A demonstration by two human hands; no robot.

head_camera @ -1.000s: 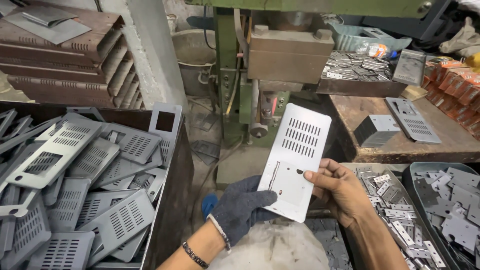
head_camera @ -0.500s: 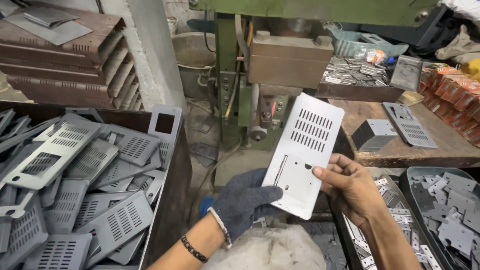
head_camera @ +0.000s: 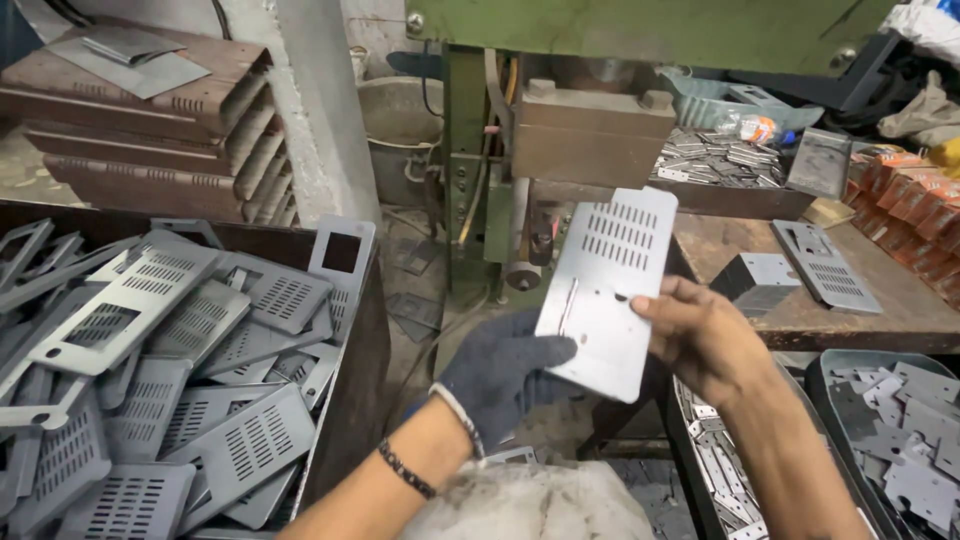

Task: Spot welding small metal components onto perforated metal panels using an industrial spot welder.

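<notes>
Between both hands, slotted grey plate [head_camera: 607, 290]

Wooden bench [head_camera: 880, 315] bears perforated plates [head_camera: 825, 265] (grey).

Green press machine [head_camera: 560, 150], worn wooden bench [head_camera: 800, 300], grey concrete pillar [head_camera: 300, 110], dirty floor [head_camera: 420, 290]

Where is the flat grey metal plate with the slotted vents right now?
In the head view, the flat grey slotted metal plate is held up at centre, between the gloved left hand and bare right hand, in front of the green press machine.
</notes>
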